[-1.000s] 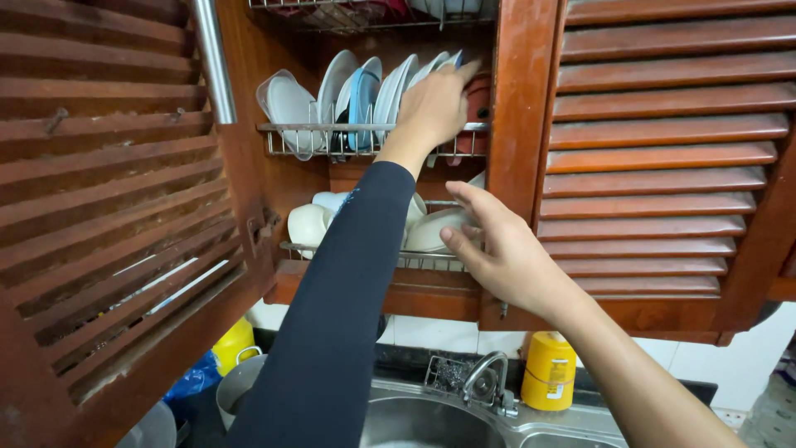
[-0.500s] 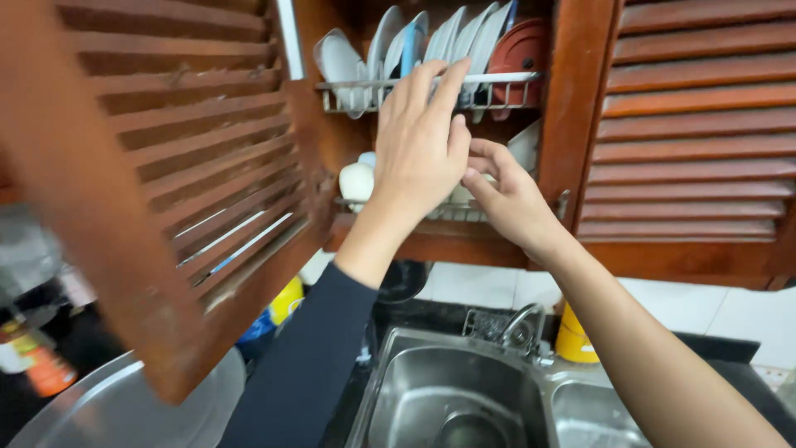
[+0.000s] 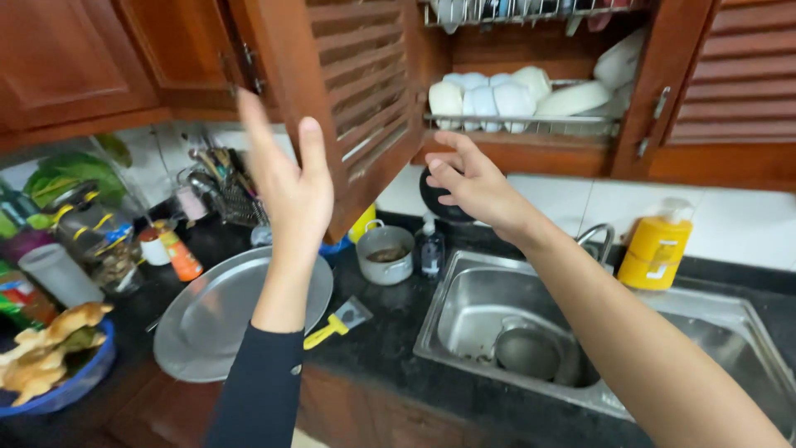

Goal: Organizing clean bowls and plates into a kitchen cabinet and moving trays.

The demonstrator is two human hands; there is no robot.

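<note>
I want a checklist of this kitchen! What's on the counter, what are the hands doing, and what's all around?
Surface: black stone counter with a steel sink.
Job's things: open slatted wooden cupboard door; white bowls on the wire rack inside.
Clutter: round steel tray, small steel pot, yellow-handled scraper, yellow soap bottle, blue basin.
Grips: left hand raised, open, holding nothing; right hand open below the rack, holding nothing.
Cables: nothing seen.
Surroundings: white tiled wall, wooden cupboards.

Upper dish rack (image 3: pixel 531 10) cut by top edge; blue bowl (image 3: pixel 50 390) cut by left edge.
</note>
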